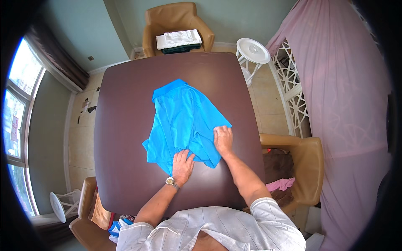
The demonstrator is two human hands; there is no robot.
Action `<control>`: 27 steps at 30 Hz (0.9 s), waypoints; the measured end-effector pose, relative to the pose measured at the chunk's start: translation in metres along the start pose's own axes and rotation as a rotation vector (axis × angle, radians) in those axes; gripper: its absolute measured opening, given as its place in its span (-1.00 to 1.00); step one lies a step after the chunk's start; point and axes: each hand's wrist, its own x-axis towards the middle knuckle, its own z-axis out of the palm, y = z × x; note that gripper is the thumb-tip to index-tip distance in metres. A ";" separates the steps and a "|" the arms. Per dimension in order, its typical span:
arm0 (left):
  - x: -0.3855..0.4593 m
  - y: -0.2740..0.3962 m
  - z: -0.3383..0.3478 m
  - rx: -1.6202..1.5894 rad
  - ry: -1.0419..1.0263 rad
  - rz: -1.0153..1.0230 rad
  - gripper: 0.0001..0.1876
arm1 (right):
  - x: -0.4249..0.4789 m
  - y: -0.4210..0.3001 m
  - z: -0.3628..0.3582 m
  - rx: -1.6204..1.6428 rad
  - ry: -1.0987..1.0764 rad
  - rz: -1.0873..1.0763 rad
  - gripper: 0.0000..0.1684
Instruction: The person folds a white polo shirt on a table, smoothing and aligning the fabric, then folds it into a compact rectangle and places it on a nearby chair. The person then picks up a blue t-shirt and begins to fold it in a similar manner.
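Note:
A bright blue collared garment [179, 122] lies loosely bunched on the brown table [122, 131], its collar towards the far edge. My left hand [183, 166], with a watch [170, 181] on the wrist, rests on the garment's near edge, fingers slightly spread; whether they pinch the fabric cannot be told. At the garment's right side, my right hand [223, 139] has its fingers curled on the cloth just below a pointed corner, gripping the edge.
Folded white cloths [179, 38] over dark ones lie on the far tan armchair [171, 14]. A white round side table [253, 50] stands beyond the right corner. Armchairs at right [309, 169] and lower left [83, 207] hold more fabric. A pink curtain [339, 109] hangs at right.

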 end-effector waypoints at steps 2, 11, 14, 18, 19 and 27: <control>0.005 -0.007 0.010 0.019 0.049 0.046 -0.73 | 0.025 0.037 -0.003 -0.064 -0.005 0.065 -0.81; -0.009 -0.032 -0.041 -0.057 0.042 -0.076 -0.74 | -0.011 -0.016 -0.044 0.308 0.225 0.148 -0.50; -0.017 -0.020 -0.051 -0.029 0.109 -0.106 -0.74 | -0.091 -0.049 -0.039 0.299 -0.055 0.305 -0.23; -0.033 -0.014 -0.044 -0.033 0.127 -0.127 -0.79 | -0.134 -0.073 -0.034 0.178 -0.295 0.379 -0.36; -0.035 -0.012 -0.043 -0.029 0.131 -0.117 -0.80 | -0.137 -0.074 -0.029 0.173 -0.258 0.336 -0.44; -0.041 0.001 -0.035 0.030 0.165 -0.005 -0.81 | -0.127 -0.060 -0.011 0.466 -0.039 0.321 -0.83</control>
